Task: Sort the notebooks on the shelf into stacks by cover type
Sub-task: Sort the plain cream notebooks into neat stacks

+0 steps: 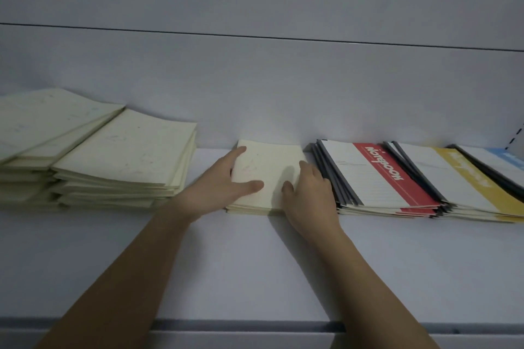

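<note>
Head view showed both hands placed on a low pile of cream notebooks (268,167) at the middle of the white shelf (255,263). The left hand (224,187) lay at the pile's left edge with fingers spread wide and its thumb flat across the top cover; the right hand (307,193) bracketed the right edge, thumb on the cover and fingers bent down the side, so that together they held the pile from both sides. Risk one: the pile's right edge sat just beside the red-banded stack (377,176), and fingers working down that narrow gap could have caught the dark spines and dragged those books out of line. Risk two: a lift with only side pressure could have let the lower cream books slip free, as the covers looked smooth. Risk three: the two tall cream stacks at the left (119,161) were already fanned and uneven, and more books set on top could have made them slide. Count: two hands; three cream groups, namely two tall stacks and the low pile; three colour-banded groups at the right, being red, a yellow-banded stack (459,178) and a blue-banded one (507,157) cut by the frame edge. Individual books per stack could not be counted.
</note>
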### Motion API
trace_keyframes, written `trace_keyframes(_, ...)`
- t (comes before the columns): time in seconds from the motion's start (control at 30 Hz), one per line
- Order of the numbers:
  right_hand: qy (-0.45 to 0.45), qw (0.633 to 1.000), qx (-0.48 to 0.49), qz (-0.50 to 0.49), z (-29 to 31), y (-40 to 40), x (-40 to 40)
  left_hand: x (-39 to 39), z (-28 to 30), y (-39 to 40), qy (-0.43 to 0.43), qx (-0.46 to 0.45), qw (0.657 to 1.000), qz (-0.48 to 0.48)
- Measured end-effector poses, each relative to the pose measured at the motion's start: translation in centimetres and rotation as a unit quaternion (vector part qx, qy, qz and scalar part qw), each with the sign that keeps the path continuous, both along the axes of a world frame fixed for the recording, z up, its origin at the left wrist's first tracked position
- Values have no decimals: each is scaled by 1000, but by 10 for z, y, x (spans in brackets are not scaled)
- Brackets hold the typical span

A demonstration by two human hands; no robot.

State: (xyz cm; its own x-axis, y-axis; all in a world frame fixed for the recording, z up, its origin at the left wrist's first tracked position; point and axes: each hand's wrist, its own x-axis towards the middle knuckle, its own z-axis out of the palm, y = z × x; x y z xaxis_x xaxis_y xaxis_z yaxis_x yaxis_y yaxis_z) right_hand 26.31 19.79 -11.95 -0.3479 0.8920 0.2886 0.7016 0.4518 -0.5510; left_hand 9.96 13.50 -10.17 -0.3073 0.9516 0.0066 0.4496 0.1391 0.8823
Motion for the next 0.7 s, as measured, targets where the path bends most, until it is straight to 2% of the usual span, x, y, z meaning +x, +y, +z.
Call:
trace_keyframes(0.1,-34,999,4,-1,3,-6,1,-7,-4,-5,127,-55,989,-51)
trace_keyframes(0.2,-50,999,9,-7,6,-7,-3,-9,-6,-10,187,-73,976,-80)
trace_keyframes(0.47,-57,998,0,-10,9,-10,-1,2,-2,-10,173,12,982,-72)
trace_keyframes(0.7,-47,999,-6,13,5,-9,1,-1,-4,-9,213,-40,973,-74)
